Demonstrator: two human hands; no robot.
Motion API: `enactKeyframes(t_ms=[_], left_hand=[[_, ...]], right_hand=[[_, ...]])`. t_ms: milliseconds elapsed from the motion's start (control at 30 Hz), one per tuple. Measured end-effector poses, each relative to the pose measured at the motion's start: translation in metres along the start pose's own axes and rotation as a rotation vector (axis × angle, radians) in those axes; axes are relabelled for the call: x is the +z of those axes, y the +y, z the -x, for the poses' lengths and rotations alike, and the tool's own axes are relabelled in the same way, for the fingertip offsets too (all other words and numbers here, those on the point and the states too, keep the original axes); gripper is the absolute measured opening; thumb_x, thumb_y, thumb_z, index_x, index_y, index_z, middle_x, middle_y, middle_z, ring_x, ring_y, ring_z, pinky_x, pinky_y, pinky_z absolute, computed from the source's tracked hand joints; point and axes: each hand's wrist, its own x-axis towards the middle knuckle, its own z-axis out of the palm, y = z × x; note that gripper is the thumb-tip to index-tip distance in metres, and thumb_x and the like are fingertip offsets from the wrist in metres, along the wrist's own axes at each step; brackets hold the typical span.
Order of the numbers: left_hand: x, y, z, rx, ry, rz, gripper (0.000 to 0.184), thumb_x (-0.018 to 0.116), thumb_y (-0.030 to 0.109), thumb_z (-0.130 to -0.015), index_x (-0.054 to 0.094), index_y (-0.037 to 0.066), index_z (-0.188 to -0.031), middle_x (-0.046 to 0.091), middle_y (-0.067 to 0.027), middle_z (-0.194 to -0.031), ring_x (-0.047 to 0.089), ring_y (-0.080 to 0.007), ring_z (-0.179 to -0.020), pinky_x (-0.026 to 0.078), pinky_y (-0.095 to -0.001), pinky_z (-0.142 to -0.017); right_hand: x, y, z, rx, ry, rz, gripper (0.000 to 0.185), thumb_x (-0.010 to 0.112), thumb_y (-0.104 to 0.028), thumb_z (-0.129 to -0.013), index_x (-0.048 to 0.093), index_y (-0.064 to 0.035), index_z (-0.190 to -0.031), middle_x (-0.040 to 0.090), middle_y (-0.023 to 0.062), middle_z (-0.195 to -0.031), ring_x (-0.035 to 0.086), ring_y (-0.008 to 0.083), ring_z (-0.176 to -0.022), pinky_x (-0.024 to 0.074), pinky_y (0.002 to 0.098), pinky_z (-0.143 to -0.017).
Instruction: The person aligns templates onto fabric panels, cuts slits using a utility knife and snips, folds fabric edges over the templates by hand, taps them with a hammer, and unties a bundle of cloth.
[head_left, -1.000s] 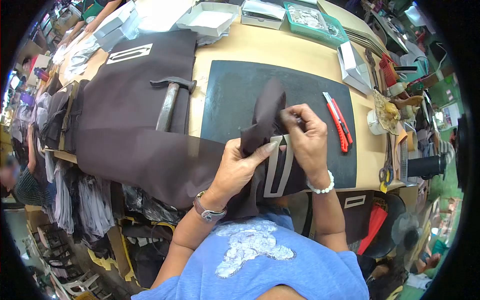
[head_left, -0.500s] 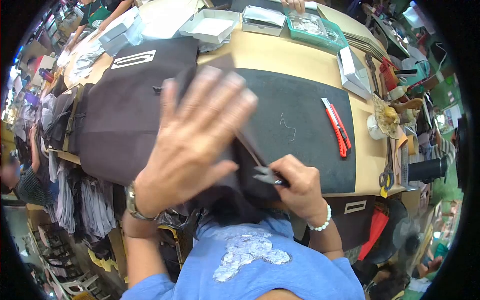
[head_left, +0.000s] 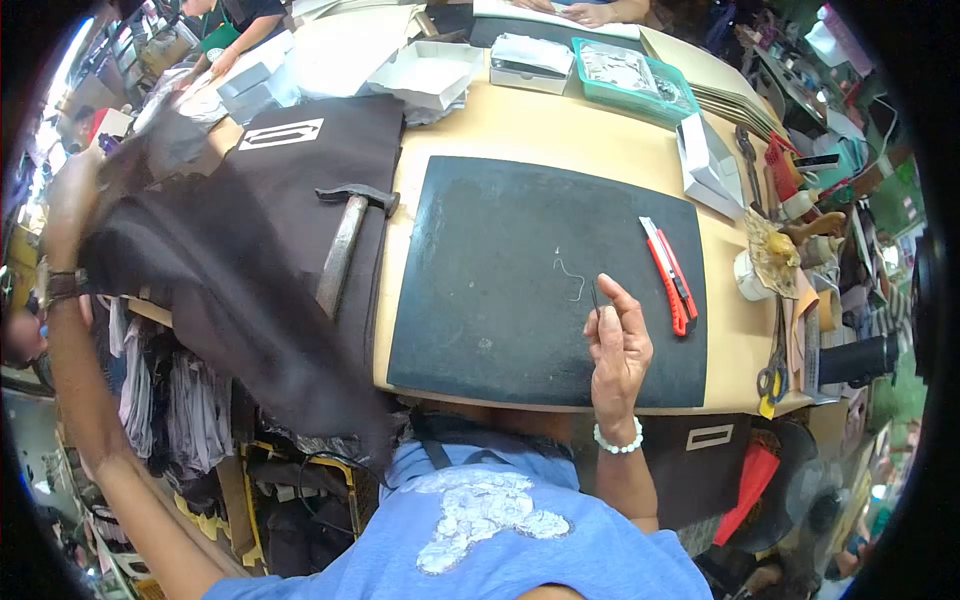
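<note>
Far out on the left, my left hand [head_left: 75,200], smeared by motion, grips a large sheet of dark brown fabric [head_left: 220,250] that hangs across to my lap. My right hand [head_left: 622,345] is raised over the black mat [head_left: 480,250], with thumb and fingers pinched on a thin dark strip, its exact kind too small to make out. A pale thread [head_left: 572,280] lies on the mat just left of this hand. To the right is a red box cutter [head_left: 672,275], blade out. A hammer [head_left: 343,250] rests on a flat stack of dark fabric [head_left: 285,180].
Along the back stand an open white box [head_left: 425,85], a second white box [head_left: 530,65] and a green tray [head_left: 640,85] of small parts. Scissors [head_left: 772,375] and a glue pot [head_left: 755,265] sit at the right edge. Other people work across the table.
My left hand has swept far left, carrying the dark fabric off the mat and uncovering the hammer. My right hand has risen; the metal piece by its fingers no longer shows.
</note>
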Motion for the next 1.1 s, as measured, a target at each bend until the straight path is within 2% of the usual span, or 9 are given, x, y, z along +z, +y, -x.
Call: enactKeyframes(t_ms=[133,233,267,300,333,400,500,567,1100], left_hand=[[0.040,-0.060,0.004,0.051,-0.116,0.163,0.027,0.055,0.015,-0.082,0.058,-0.003,-0.102,0.061,-0.0232,-0.092,0.060,-0.0364,-0.087,0.047,-0.0396,-0.077],[0.014,0.077,0.070,-0.162,-0.420,1.080,0.044,0.065,0.021,-0.081,0.054,-0.006,-0.115,0.055,-0.0158,-0.115,0.053,-0.0206,-0.105,0.045,-0.0336,-0.087],[0.017,0.109,0.076,-0.230,-0.810,1.376,0.064,0.068,0.022,-0.080,0.041,-0.009,-0.129,0.046,-0.0202,-0.127,0.046,-0.0214,-0.116,0.040,-0.0313,-0.096],[0.020,0.161,0.105,-0.298,-0.606,1.527,0.073,0.068,0.024,-0.080,0.032,-0.012,-0.133,0.046,-0.0221,-0.126,0.047,-0.0235,-0.114,0.039,-0.0320,-0.096],[0.055,0.196,0.119,-0.291,-0.557,1.665,0.028,0.067,0.018,-0.082,0.054,-0.002,-0.097,0.061,-0.0069,-0.084,0.061,-0.0151,-0.071,0.051,-0.0262,-0.063],[-0.010,0.274,0.169,-0.272,-0.746,1.823,0.024,0.068,0.020,-0.083,0.055,0.001,-0.092,0.062,-0.0052,-0.082,0.061,-0.0130,-0.073,0.050,-0.0260,-0.067],[-0.002,0.360,0.215,-0.115,-0.849,2.599,0.014,0.063,0.010,-0.086,0.062,0.002,-0.098,0.067,-0.0074,-0.096,0.064,-0.0134,-0.083,0.052,-0.0284,-0.074],[-0.005,0.387,0.235,-0.157,-0.847,2.776,0.016,0.061,0.009,-0.088,0.063,0.001,-0.101,0.067,-0.0069,-0.097,0.064,-0.0124,-0.087,0.051,-0.0279,-0.078],[-0.008,0.379,0.242,-0.249,-0.563,2.742,0.016,0.065,0.013,-0.087,0.066,0.001,-0.098,0.067,-0.0042,-0.094,0.061,-0.0084,-0.082,0.048,-0.0243,-0.075]], right_hand=[[-0.010,0.016,0.007,0.159,0.043,-0.062,0.032,0.044,-0.024,-0.099,0.054,-0.0007,-0.119,0.047,-0.0029,-0.073,0.036,0.0006,-0.058,0.0289,0.0142,-0.049],[-0.010,0.015,0.009,0.209,0.069,-0.117,0.034,0.039,-0.028,-0.101,0.054,-0.0011,-0.115,0.048,-0.0020,-0.073,0.037,0.0011,-0.057,0.0302,0.0144,-0.049],[-0.009,0.013,0.008,0.221,0.072,-0.130,0.035,0.038,-0.030,-0.101,0.054,-0.0012,-0.114,0.049,-0.0016,-0.073,0.038,0.0014,-0.057,0.0312,0.0147,-0.049],[-0.007,0.010,0.009,0.198,0.068,-0.150,0.035,0.037,-0.030,-0.101,0.053,-0.0012,-0.113,0.050,-0.0011,-0.074,0.039,0.0017,-0.057,0.0322,0.0150,-0.049],[-0.002,0.006,0.009,0.173,0.063,-0.171,0.036,0.036,-0.031,-0.101,0.053,-0.0012,-0.112,0.051,-0.0006,-0.075,0.041,0.0020,-0.057,0.0332,0.0154,-0.049],[0.008,-0.008,0.011,0.134,0.028,-0.198,0.037,0.035,-0.031,-0.101,0.053,-0.0012,-0.112,0.053,0.0005,-0.078,0.044,0.0026,-0.060,0.0360,0.0166,-0.051],[0.019,-0.032,0.020,0.159,-0.055,-0.193,0.036,0.035,-0.031,-0.101,0.053,-0.0013,-0.111,0.053,0.0005,-0.079,0.043,0.0024,-0.060,0.0359,0.0164,-0.052],[0.027,-0.029,0.026,0.210,-0.078,-0.268,0.030,0.039,-0.026,-0.101,0.048,-0.0006,-0.114,0.053,-0.0001,-0.077,0.040,0.0009,-0.057,0.0330,0.0148,-0.049],[0.027,-0.002,0.020,0.468,-0.114,-0.261,0.025,0.052,-0.020,-0.096,0.041,-0.0037,-0.111,0.056,0.0020,-0.071,0.039,0.0000,-0.051,0.0293,0.0136,-0.043]])
